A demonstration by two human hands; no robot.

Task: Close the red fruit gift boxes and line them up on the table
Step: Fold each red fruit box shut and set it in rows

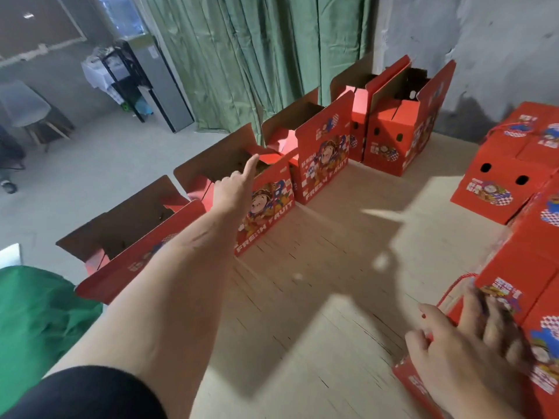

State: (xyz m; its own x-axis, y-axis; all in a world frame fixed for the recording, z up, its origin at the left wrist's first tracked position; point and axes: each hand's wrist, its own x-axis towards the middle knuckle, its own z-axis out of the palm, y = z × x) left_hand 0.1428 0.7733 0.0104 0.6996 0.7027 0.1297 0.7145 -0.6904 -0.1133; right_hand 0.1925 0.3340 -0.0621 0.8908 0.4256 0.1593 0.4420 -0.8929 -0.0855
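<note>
While five red printed cardboard fruit gift boxes stand open in a row along the left edge of the pale wooden tabletop (317, 267), running to its far corner, none of that row is yet closed.

Item 1: second open box (266, 204) from the near end, flaps up, brown inner faces showing. The left hand (234, 189) reaches over its near wall, forefinger straight and pointing into the opening, other fingers loosely bent; it holds nothing.

Item 2: nearest open box (136, 252), partly hidden by the forearm.

Item 3: third open box (323, 158), with two more open boxes (393, 137) at the far corner.

Item 4: closed red boxes (508, 176) grouped along the right edge, one with two round holes in its end.

Item 5: closed box with red cord handle (514, 297) at the near right corner. The right hand (465, 355) lies spread against it, fingers fairly straight, pressing and not clasping; motion blur hides finer detail.

Handling, as judged: thin corrugated card, light if unfilled, stiff at the folds yet easily creased at the flap edges. Take flaps by their free edges; steady or shift a box with flat palms on opposite walls.

Beyond the table: green curtain (257, 55).
</note>
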